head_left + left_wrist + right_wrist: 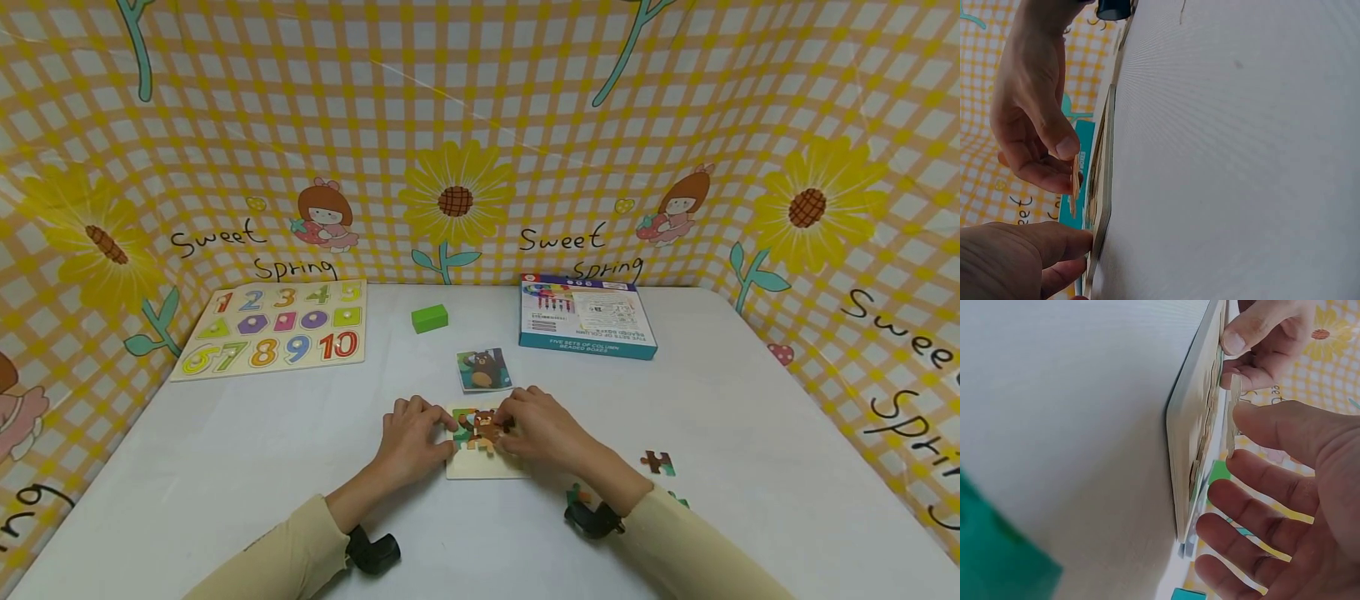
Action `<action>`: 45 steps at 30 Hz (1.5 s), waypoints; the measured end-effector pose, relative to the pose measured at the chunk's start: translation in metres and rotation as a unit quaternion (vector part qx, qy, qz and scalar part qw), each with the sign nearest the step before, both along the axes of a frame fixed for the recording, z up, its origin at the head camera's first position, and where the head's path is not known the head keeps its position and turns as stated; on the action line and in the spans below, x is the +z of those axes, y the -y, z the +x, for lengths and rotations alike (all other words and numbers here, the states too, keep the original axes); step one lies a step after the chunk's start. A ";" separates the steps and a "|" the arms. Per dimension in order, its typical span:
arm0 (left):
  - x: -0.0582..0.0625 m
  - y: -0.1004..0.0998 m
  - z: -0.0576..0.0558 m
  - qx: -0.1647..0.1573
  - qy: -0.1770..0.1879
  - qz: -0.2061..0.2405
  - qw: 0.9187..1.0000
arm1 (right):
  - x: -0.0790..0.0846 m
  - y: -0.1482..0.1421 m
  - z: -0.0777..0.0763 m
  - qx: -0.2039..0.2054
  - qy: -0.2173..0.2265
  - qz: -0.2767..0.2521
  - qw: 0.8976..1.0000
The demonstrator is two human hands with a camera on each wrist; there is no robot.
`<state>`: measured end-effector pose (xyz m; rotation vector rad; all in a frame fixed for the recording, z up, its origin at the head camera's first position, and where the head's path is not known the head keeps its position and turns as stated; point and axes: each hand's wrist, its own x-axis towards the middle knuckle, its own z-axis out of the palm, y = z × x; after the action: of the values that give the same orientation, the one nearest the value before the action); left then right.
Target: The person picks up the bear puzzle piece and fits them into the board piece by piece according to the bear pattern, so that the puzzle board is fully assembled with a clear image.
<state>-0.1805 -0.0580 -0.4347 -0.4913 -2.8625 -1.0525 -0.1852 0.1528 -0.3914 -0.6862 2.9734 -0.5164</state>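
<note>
A small wooden jigsaw board (483,468) with a bear picture, partly filled with pieces, lies on the white table. My left hand (412,440) holds the board's left edge, thumb and fingers right at the rim. Over the board's right side, my right hand (543,427) pinches a thin puzzle piece (1232,428) between thumb and forefinger. In the right wrist view that piece is held on edge, a little above the fitted pieces, and the other fingers are spread. The left wrist view also shows the pinched piece (1075,184) standing off the board.
Just behind the board lies a bear picture card (484,372). Loose puzzle pieces (657,462) lie to the right, some partly hidden by the right forearm. Farther back are a number board (277,329), a green block (430,318) and a flat teal box (585,321).
</note>
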 end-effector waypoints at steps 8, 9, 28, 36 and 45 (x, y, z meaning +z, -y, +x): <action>0.001 0.000 0.001 0.000 -0.005 -0.002 1.000 | -0.001 0.003 -0.003 0.003 0.004 0.010 1.000; 0.001 0.000 0.001 0.001 -0.005 -0.002 1.000 | -0.002 0.003 -0.003 0.003 0.004 0.010 1.000; 0.002 -0.001 0.000 -0.004 -0.001 -0.008 1.000 | -0.005 0.005 -0.004 0.011 -0.008 0.031 0.999; 0.006 -0.011 -0.003 -0.018 -0.005 0.000 1.000 | -0.005 0.005 -0.003 0.012 -0.012 0.032 0.999; 0.007 -0.023 -0.005 -0.029 0.000 -0.014 0.999 | -0.006 0.005 -0.005 0.011 -0.008 0.032 0.999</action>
<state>-0.1855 -0.0347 -0.4282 -0.5790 -2.8826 -1.0211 -0.1898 0.1479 -0.3973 -0.7206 2.9778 -0.4160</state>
